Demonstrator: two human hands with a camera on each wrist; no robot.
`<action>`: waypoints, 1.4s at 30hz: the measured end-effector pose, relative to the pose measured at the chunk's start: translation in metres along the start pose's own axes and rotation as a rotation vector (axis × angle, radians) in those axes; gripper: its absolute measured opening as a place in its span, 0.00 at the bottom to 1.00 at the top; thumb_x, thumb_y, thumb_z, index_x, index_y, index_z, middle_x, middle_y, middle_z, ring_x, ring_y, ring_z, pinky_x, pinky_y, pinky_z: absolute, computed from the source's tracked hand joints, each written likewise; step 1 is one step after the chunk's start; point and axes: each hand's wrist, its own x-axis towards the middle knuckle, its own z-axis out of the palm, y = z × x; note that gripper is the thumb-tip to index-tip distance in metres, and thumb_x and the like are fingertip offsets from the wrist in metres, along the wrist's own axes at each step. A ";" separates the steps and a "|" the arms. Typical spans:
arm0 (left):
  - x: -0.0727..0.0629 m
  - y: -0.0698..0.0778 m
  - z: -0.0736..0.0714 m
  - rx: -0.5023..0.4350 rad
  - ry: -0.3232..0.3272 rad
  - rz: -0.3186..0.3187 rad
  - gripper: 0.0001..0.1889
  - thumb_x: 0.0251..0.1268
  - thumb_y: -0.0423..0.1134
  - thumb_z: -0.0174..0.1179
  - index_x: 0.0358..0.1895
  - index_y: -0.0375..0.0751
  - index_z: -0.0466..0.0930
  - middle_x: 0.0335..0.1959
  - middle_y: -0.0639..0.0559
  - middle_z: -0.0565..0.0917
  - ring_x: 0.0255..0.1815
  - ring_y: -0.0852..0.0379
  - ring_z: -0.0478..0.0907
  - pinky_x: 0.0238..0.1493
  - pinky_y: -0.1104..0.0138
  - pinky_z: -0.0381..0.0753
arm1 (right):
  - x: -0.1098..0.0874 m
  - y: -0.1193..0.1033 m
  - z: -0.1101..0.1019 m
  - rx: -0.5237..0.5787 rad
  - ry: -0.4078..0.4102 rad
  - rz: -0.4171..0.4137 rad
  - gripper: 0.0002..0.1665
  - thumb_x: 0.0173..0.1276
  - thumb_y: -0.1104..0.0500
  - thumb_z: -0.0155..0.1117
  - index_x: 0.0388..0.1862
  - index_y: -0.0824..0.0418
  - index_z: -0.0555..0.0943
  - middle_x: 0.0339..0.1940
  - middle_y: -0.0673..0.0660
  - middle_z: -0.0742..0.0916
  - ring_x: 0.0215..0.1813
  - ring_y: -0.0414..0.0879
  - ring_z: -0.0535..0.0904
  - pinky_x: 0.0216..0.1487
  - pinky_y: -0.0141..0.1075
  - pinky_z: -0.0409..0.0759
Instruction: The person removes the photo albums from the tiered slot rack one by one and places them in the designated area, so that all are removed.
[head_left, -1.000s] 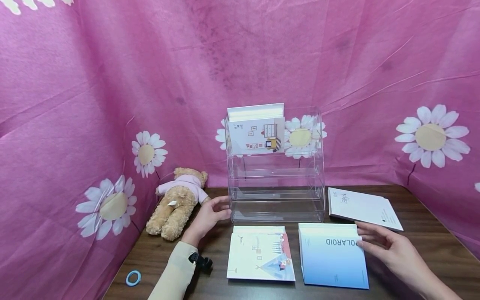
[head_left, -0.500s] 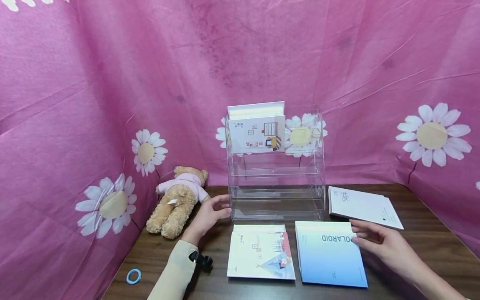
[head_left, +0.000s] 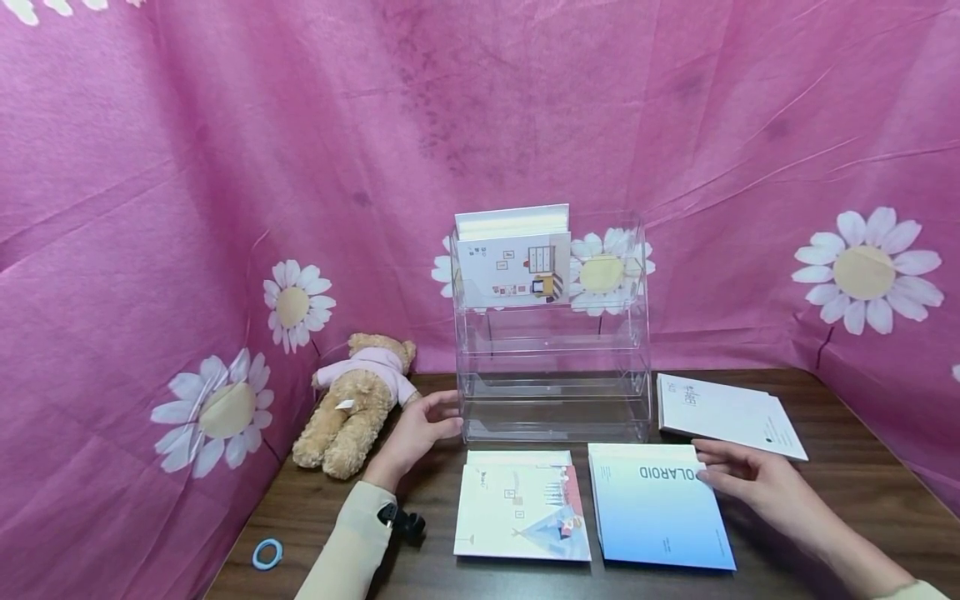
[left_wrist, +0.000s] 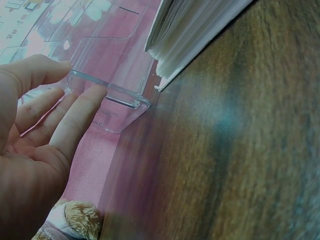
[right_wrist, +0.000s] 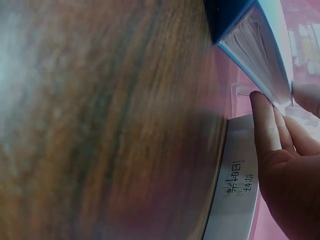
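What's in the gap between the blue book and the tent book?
Just a thin strip of bare table between the blue book and the tent book. It shows in the head view.

Cream sleeves (head_left: 348,537) — black, knobbly wrist camera (head_left: 406,524).

A clear tiered rack (head_left: 551,343) stands near the desk's (head_left: 300,517) back edge. In front sits a closed white-to-blue POLAROID album (head_left: 656,512).
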 end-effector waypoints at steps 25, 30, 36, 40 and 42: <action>-0.001 0.001 0.000 0.010 0.010 0.005 0.30 0.77 0.27 0.68 0.79 0.27 0.74 0.68 0.23 0.85 0.73 0.30 0.83 0.56 0.74 0.88 | 0.012 0.003 -0.007 0.105 -0.204 0.118 0.38 0.84 0.57 0.69 0.78 0.84 0.71 0.63 0.69 0.92 0.52 0.26 0.87 0.52 0.29 0.92; -0.001 0.001 0.000 0.018 0.016 0.002 0.30 0.77 0.27 0.68 0.79 0.28 0.75 0.68 0.23 0.85 0.73 0.31 0.83 0.56 0.74 0.88 | 0.016 0.004 -0.007 0.129 -0.230 0.168 0.40 0.84 0.55 0.69 0.79 0.84 0.69 0.66 0.73 0.90 0.53 0.27 0.87 0.53 0.32 0.93; 0.000 0.001 0.000 0.013 0.016 0.005 0.30 0.77 0.27 0.68 0.79 0.28 0.75 0.68 0.23 0.84 0.73 0.31 0.83 0.56 0.74 0.88 | 0.019 0.006 -0.006 0.138 -0.246 0.184 0.39 0.85 0.56 0.67 0.78 0.85 0.69 0.66 0.73 0.89 0.53 0.26 0.87 0.54 0.32 0.93; 0.000 0.001 0.000 0.007 0.011 0.007 0.30 0.77 0.26 0.67 0.79 0.27 0.74 0.69 0.22 0.84 0.73 0.30 0.83 0.56 0.74 0.88 | 0.022 0.007 -0.006 0.130 -0.254 0.184 0.39 0.86 0.57 0.66 0.78 0.86 0.68 0.66 0.74 0.89 0.53 0.26 0.86 0.54 0.32 0.93; 0.000 0.000 0.000 0.007 0.013 0.006 0.30 0.77 0.26 0.67 0.79 0.28 0.74 0.69 0.22 0.84 0.73 0.31 0.83 0.56 0.74 0.88 | 0.023 0.007 -0.006 0.120 -0.264 0.186 0.38 0.86 0.56 0.66 0.77 0.86 0.69 0.66 0.74 0.90 0.53 0.27 0.87 0.54 0.32 0.93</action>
